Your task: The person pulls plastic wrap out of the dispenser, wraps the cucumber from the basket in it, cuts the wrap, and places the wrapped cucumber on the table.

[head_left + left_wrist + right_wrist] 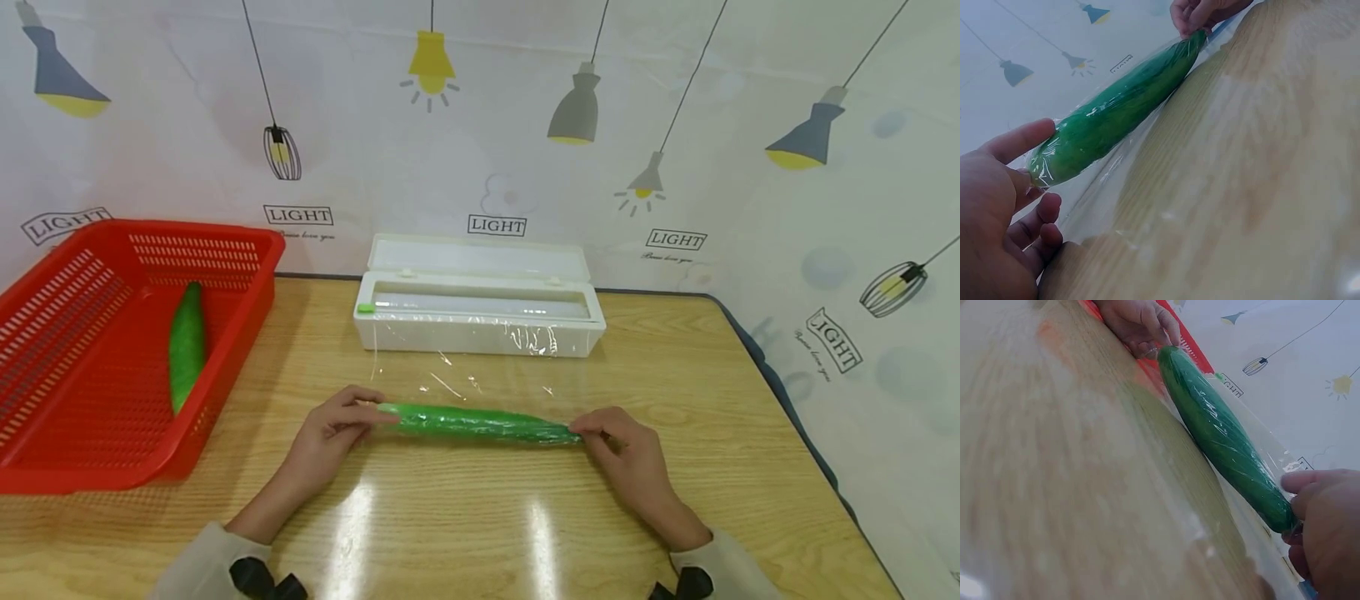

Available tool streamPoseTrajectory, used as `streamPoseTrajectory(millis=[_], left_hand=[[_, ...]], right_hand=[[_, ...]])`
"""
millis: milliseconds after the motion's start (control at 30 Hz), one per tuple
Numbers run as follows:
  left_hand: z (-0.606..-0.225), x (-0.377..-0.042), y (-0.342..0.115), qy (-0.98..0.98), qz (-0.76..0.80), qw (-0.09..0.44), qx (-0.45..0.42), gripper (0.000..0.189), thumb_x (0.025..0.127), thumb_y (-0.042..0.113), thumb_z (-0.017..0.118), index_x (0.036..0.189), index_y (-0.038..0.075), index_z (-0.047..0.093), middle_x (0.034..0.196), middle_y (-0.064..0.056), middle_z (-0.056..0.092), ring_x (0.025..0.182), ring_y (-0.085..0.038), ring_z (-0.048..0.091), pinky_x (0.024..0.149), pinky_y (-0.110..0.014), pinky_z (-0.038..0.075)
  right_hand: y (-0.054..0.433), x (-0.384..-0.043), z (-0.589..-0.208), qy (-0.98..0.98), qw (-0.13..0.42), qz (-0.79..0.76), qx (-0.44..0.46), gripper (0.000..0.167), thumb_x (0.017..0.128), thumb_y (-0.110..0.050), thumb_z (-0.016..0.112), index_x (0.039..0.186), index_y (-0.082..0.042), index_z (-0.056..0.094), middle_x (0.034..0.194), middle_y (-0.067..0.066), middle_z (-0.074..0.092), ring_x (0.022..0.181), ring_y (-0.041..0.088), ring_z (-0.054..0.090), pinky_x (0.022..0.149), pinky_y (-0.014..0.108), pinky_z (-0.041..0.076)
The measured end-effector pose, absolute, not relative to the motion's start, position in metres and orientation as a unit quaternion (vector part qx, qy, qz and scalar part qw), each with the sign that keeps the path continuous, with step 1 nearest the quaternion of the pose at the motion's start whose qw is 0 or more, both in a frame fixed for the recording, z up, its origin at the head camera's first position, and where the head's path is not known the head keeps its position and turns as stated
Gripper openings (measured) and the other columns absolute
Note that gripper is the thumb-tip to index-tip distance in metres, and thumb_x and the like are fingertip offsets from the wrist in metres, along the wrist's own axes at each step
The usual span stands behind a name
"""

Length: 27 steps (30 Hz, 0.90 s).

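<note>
Centre of frame, long green cucumber [480,422] in shiny clear plastic film [459,383] | bare left hand [333,432] pinching its left end, bare right hand [630,460] its right, hands well apart | long axis between them, left to right, dipping slightly rightward, neither hand nearer | film running up to white oblong plastic box [480,340], just above centre

High head view looking forward and down, close wrist views facing inward, sharing the cucumber [480,423]

The left hand [988,209] and right hand [1204,12] hold opposite ends of a cucumber [1119,109] wrapped in clear film [1045,172]. A wooden table [1247,169] fills the right side.
</note>
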<state>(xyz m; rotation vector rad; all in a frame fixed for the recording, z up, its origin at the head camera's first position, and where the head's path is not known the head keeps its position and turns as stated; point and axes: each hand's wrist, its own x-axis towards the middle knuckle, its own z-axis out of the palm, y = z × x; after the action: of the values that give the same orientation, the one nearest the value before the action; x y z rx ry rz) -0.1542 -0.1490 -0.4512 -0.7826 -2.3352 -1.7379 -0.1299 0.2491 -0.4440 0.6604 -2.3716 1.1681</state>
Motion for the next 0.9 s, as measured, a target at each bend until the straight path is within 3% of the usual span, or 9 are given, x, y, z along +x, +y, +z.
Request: streamPoseTrajectory(millis=[100, 267, 433, 633, 700, 900], left_hand=[[-0.45, -0.154, -0.149, -0.778, -0.569, 0.067, -0.256, 0.035, 0.087, -0.018, 0.053, 0.101, 0.006, 0.075, 0.113, -0.014, 0.059, 0.077, -0.021, 0.055, 0.062, -0.025, 0.047], [-0.448, -0.153, -0.148, -0.785, -0.566, 0.071, -0.241, 0.037, 0.087, -0.017, 0.055, 0.102, 0.01, 0.075, 0.115, -0.011, 0.061, 0.096, -0.019, 0.057, 0.067, -0.025, 0.049], [-0.448, -0.151, -0.147, -0.79, -0.569, 0.055, -0.222, 0.033, 0.089, -0.012, 0.056, 0.105, 0.011, 0.075, 0.115, -0.008, 0.061, 0.104, -0.019, 0.054, 0.07, -0.025, 0.049], [-0.451, -0.151, -0.147, -0.793, -0.569, 0.046, -0.212, 0.027, 0.09, -0.004, 0.061, 0.109, 0.01, 0.074, 0.114, -0.003, 0.061, 0.108, -0.02, 0.053, 0.074, -0.024, 0.049], [-0.451, -0.151, -0.147, -0.795, -0.568, 0.044, -0.211, 0.025, 0.09, 0.0, 0.063, 0.11, 0.011, 0.073, 0.114, -0.003, 0.061, 0.106, -0.019, 0.054, 0.074, -0.024, 0.048], [-0.448, -0.152, -0.147, -0.802, -0.568, 0.019, -0.186, 0.025, 0.088, 0.018, 0.071, 0.112, 0.021, 0.073, 0.112, 0.002, 0.06, 0.082, -0.016, 0.054, 0.064, -0.026, 0.046]], right_hand=[[0.25, -0.13, -0.444, -0.852, 0.179, 0.431, 0.237, 0.031, 0.084, 0.014, 0.064, 0.093, -0.014, 0.073, 0.099, 0.001, 0.069, 0.098, 0.016, 0.062, 0.085, 0.018, 0.047], [0.251, -0.131, -0.445, -0.858, 0.162, 0.434, 0.222, 0.032, 0.086, 0.013, 0.061, 0.097, -0.015, 0.074, 0.103, 0.0, 0.069, 0.102, 0.016, 0.061, 0.087, 0.019, 0.046], [0.252, -0.129, -0.443, -0.861, 0.166, 0.422, 0.23, 0.034, 0.087, 0.013, 0.06, 0.105, -0.012, 0.073, 0.107, 0.002, 0.069, 0.104, 0.019, 0.06, 0.09, 0.019, 0.043], [0.243, -0.12, -0.422, -0.856, 0.148, 0.432, 0.242, 0.029, 0.086, 0.013, 0.062, 0.111, 0.0, 0.069, 0.112, 0.011, 0.067, 0.106, 0.026, 0.057, 0.092, 0.018, 0.04], [0.24, -0.117, -0.414, -0.859, 0.144, 0.428, 0.24, 0.029, 0.084, 0.012, 0.065, 0.111, 0.003, 0.068, 0.111, 0.014, 0.066, 0.104, 0.027, 0.056, 0.09, 0.018, 0.041], [0.239, -0.119, -0.418, -0.874, 0.154, 0.4, 0.228, 0.041, 0.074, 0.006, 0.078, 0.112, -0.005, 0.069, 0.109, 0.009, 0.066, 0.09, 0.022, 0.057, 0.075, 0.022, 0.048]])
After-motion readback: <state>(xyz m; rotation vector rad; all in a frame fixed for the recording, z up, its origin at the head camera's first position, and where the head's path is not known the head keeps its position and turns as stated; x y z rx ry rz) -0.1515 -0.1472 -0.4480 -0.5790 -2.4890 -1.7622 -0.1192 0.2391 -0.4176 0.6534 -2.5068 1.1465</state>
